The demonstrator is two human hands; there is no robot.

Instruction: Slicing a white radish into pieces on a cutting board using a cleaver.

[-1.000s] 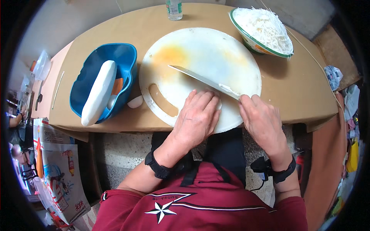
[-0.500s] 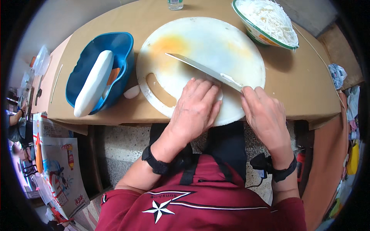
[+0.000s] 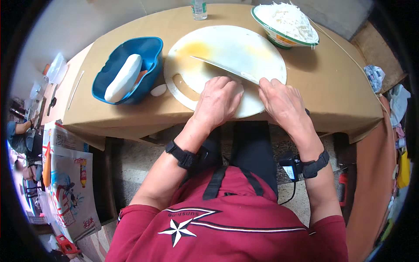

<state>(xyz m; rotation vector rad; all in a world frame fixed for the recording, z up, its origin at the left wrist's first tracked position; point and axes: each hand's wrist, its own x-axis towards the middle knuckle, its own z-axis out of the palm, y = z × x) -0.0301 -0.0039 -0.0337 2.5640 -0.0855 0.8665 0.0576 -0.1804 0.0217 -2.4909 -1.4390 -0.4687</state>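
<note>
Item 1: round white cutting board [image 3: 244, 48], stained orange toward its left part, lying on the tan surface [image 3: 331, 83] at its near edge.

Item 2: knife [image 3: 224, 69], long pale blade laid slantwise across the board, tip toward the stain. Compared with a second ago the blade sits at much the same slant; no cut is visible.

Item 3: left hand [image 3: 217, 101], palm down, fingers curled over something white at the board's near rim; what it covers cannot be told.

Item 4: right hand [image 3: 281, 102], closed on the knife handle at the board's right rim. Both hands have stayed in place on the board, so the work appears to be paused at positioning rather than slicing.

Item 5: blue bowl [image 3: 131, 65], left of the board, holding a peeled white root [image 3: 123, 78].

Item 6: green-rimmed bowl [image 3: 286, 24] of white shreds, beyond the board.

Item 7: small white piece [image 3: 158, 90], between blue bowl and board.
</note>
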